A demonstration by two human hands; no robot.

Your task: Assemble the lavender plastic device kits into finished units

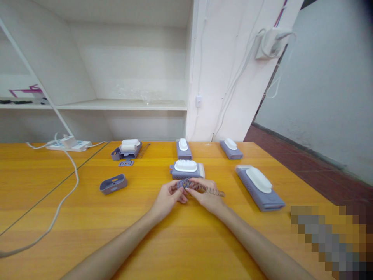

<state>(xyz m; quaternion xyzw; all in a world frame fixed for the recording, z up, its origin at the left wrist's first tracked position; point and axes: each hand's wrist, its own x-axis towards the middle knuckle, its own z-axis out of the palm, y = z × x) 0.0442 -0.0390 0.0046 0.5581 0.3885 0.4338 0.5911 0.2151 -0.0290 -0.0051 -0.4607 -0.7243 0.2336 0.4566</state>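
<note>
My left hand [167,199] pinches a small purple-grey plastic piece with holes [183,183], held over the middle of the table. From the other side my right hand [209,197] is closed around a long metal coil spring [215,191], its free end sticking out to the right. The spring's near end meets the plastic piece between the fingertips; whether the two are joined is hidden. Just beyond both hands lies a purple-grey case with a white bristle brush on top [185,166]. A loose oval purple-grey cap [113,184] rests to the left of my hands.
More brush-topped cases stand on the wooden table: one at near right [260,188], two along the back. At back left, a case lies among loose parts, with a second spring [143,151] and a flat plate [126,163]. A power strip [70,145] and white cable occupy the left.
</note>
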